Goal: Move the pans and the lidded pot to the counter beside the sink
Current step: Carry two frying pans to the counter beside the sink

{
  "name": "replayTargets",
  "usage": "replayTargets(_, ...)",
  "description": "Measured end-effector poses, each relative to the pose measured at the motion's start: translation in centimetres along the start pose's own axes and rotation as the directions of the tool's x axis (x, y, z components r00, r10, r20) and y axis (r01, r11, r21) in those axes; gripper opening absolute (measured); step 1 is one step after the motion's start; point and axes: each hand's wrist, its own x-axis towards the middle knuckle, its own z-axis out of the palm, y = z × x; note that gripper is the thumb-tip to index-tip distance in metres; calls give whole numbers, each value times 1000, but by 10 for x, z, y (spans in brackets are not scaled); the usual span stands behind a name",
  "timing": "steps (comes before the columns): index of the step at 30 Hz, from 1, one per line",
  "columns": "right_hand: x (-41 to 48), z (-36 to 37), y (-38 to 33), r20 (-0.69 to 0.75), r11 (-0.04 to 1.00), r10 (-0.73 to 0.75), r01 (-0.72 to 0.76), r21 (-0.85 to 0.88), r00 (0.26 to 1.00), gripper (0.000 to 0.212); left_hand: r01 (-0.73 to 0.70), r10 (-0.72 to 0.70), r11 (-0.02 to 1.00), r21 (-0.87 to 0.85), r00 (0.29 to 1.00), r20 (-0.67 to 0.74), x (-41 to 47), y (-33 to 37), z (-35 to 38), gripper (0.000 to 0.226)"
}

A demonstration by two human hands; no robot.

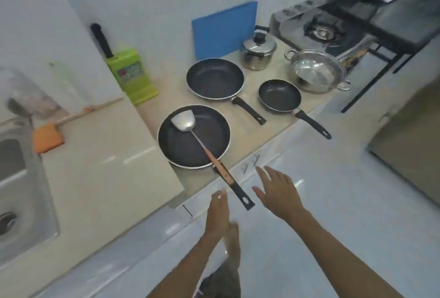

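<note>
Both hands are open and empty, the left hand (217,212) just left of the near pan's (194,136) handle tip and the right hand (277,192) just right of it, with two more pans (215,79) (279,95) and the lidded pot (258,51) farther beyond on the counter (247,116).

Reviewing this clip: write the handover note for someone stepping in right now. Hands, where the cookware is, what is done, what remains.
Left hand and right hand: both open, empty, either side of the nearest pan's handle.
Nearest pan holds a metal spatula.
Large pan, small pan and lidded pot sit on the lower counter by the stove.
Done: nothing moved.
Left: carry all four to the counter beside the sink.
</note>
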Motion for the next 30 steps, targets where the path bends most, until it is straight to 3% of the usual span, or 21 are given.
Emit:
replayTargets(6,118,-6,42,92,997,-17,10,77,996,67,274,-273,905,-326,961,49,52,38,31,53)
replayTargets(13,233,-7,77,-13,967,58,-53,248,998,71,171,-259,742,-649,965,-42,76,57,66,64)
replayTargets(16,274,0,81,79,920,59,-85,384,995,73,119,-270,631,-766,960,-73,83,58,79,68)
replayTargets(19,313,0,86,207,844,76,-174,508,975,60,71,-294,575,-815,947,-126,87,68,92,64)
replayTargets(21,333,0,89,218,805,29,-151,573,976,44,35,-333,613,-789,918,-218,88,72,95,64)
replayTargets(22,341,-1,91,243,765,28,-177,620,970,36,37,-342,681,-731,899,-273,89,71,94,64)
replayTargets(24,355,2,91,350,625,-16,-264,735,937,22,46,-328,814,-579,859,-393,91,64,96,63)
replayTargets(27,369,12,89,470,445,-95,-384,809,878,13,65,-297,905,-420,804,-516,97,56,99,65)
replayTargets(30,373,18,88,467,459,-172,-349,817,867,14,88,-276,939,-331,766,-581,92,49,106,70)
